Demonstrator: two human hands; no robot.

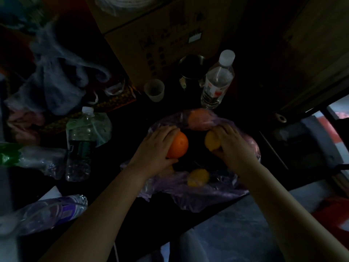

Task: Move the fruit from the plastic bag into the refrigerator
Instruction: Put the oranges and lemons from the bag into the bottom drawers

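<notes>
A thin purple plastic bag (pixel 204 195) lies open on a dark table. My left hand (pixel 156 148) grips an orange (pixel 179 144) over the bag's left side. On the right, my right hand (pixel 232 146) holds a yellow fruit (pixel 210 141). Another yellow fruit (pixel 198 177) lies inside the bag near its front. An orange-pink fruit (pixel 200 118) shows through the plastic at the back of the bag. No refrigerator is visible in this dim view.
A water bottle (pixel 217 80) stands behind the bag beside a dark metal cup (pixel 191 67) and a small plastic cup (pixel 154 89). More bottles (pixel 79 148) and crumpled bags (pixel 56 76) crowd the left. A cardboard box (pixel 154 35) stands at the back.
</notes>
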